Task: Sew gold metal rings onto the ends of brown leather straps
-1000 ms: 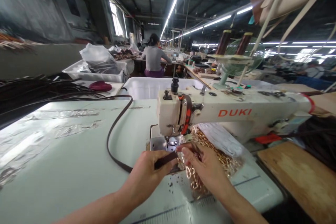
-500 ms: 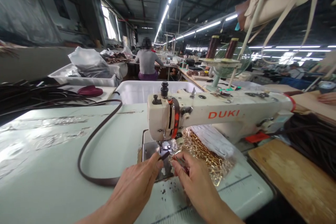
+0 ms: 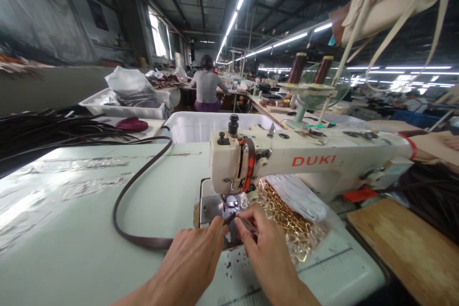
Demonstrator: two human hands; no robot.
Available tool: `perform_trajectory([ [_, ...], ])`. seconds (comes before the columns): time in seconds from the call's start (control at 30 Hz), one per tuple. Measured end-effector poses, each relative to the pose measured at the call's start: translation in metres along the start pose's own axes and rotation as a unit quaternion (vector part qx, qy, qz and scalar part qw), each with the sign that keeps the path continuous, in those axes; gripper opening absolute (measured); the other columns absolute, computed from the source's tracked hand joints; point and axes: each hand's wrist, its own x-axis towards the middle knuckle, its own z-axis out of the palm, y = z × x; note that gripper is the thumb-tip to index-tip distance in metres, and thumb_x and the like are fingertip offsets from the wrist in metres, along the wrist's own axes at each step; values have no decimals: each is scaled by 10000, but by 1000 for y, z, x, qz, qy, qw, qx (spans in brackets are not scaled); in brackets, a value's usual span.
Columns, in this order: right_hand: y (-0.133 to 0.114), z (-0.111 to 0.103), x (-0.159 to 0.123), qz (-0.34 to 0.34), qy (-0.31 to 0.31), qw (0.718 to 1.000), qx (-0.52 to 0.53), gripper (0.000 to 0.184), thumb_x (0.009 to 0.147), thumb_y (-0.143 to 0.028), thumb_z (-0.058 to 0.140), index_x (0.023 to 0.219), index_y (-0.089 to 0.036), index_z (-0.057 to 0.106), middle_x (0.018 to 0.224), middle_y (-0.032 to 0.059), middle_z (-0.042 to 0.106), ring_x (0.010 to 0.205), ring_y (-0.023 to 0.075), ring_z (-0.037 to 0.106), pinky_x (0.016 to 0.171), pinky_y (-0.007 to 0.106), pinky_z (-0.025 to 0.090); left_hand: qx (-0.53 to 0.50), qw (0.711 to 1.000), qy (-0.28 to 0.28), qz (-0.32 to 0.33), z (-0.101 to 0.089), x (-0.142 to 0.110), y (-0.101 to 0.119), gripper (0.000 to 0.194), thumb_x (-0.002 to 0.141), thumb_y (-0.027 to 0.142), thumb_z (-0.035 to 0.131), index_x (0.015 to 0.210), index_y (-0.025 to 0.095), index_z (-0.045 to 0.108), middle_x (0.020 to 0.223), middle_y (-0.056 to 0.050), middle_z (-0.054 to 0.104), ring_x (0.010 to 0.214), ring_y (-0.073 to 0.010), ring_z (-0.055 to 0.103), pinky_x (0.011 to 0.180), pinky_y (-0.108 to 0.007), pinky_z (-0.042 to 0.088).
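My left hand [image 3: 195, 256] is closed on a long dark brown strap [image 3: 147, 240], its short end poking out past the thumb. From that hand the strap loops left across the pale tabletop and back toward the far edge. Close by on the right, my right hand [image 3: 267, 244] is pinched, its fingertips at the strap's end. Something small with a reddish part shows between its fingers, too hidden to name. Both hands are just in front of the presser foot [image 3: 232, 203] of a white sewing machine [image 3: 274, 160], over its metal plate [image 3: 211, 208].
A clear plastic bag of gold metal hardware [image 3: 283, 215] lies under the machine arm. Dark straps [image 3: 46, 131] are heaped at left, near a maroon roll [image 3: 132, 125]. White bins [image 3: 179, 124] stand behind. A wooden board [image 3: 405, 244] is at right; a person [image 3: 208, 87] sits ahead.
My right fingertips have come against the strap's end, which was slightly apart from them before. The whole view has shifted a little, so things appear farther right.
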Motion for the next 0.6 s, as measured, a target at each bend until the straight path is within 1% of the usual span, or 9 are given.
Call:
perform_trajectory([
  [0.1, 0, 7, -3, -27, -15, 999, -8, 70, 900, -250, 489, 856, -218, 534, 777, -15, 654, 702, 166, 613, 617, 253, 399, 20, 1000, -5, 12, 2, 0, -1, 236, 983, 210, 226, 874, 224, 435, 661, 12, 567, 558, -223, 603, 505, -318, 276],
  [0.2, -2, 11, -5, -16, -20, 1000, 1, 105, 911, -282, 479, 878, -213, 552, 725, -11, 643, 614, 158, 594, 578, 251, 390, 6, 1000, 2, 12, 4, 1, -1, 242, 980, 197, 217, 943, 216, 455, 777, -8, 613, 598, -212, 625, 514, -306, 312],
  [0.27, -4, 9, -4, 10, -28, 999, 15, 140, 918, -311, 479, 916, -212, 579, 664, -20, 625, 540, 144, 571, 560, 244, 392, -22, 1000, 22, 1, 4, 3, 0, 249, 988, 222, 218, 1122, 215, 428, 857, -14, 640, 610, -202, 638, 524, -298, 336],
  [0.33, -6, 4, -2, 22, -45, 998, 35, 188, 930, -346, 474, 923, -207, 600, 584, -35, 584, 486, 131, 543, 540, 233, 387, -60, 998, 26, -2, -1, 4, 1, 335, 989, 237, 241, 1320, 232, 294, 862, 0, 660, 631, -199, 651, 560, -296, 372],
  [0.37, -6, 1, -1, 21, -56, 997, 51, 217, 937, -366, 467, 904, -201, 605, 558, -40, 561, 474, 124, 531, 530, 226, 382, -86, 996, 19, 1, -6, 5, 1, 380, 989, 240, 259, 1368, 248, 241, 835, 17, 665, 649, -195, 655, 586, -293, 390],
  [0.4, -6, -2, 1, 16, -71, 995, 72, 248, 943, -385, 461, 879, -193, 605, 548, -42, 544, 469, 116, 518, 520, 219, 376, -116, 993, 7, 11, -11, 6, 2, 397, 988, 244, 282, 1382, 270, 237, 819, 32, 667, 677, -187, 658, 616, -286, 406],
  [0.5, 1, -13, 6, 15, -134, 978, 161, 301, 946, -420, 463, 823, -172, 583, 575, -46, 519, 439, 83, 454, 472, 197, 342, -196, 978, -36, 61, -31, 7, 2, 295, 978, 248, 350, 1252, 321, 430, 882, 50, 654, 808, -151, 641, 726, -245, 430],
  [0.53, 4, -16, 8, 23, -161, 969, 187, 307, 942, -426, 471, 809, -170, 575, 575, -49, 510, 425, 75, 432, 454, 192, 326, -209, 974, -54, 71, -36, 7, 1, 278, 971, 256, 375, 1228, 323, 458, 915, 46, 647, 852, -150, 630, 756, -240, 434],
  [0.6, 10, -22, 10, 40, -200, 957, 206, 315, 933, -437, 485, 785, -171, 566, 552, -55, 493, 403, 72, 411, 425, 186, 299, -215, 970, -90, 69, -40, 5, -2, 334, 960, 289, 411, 1292, 333, 419, 976, 27, 640, 934, -169, 612, 815, -260, 447],
])
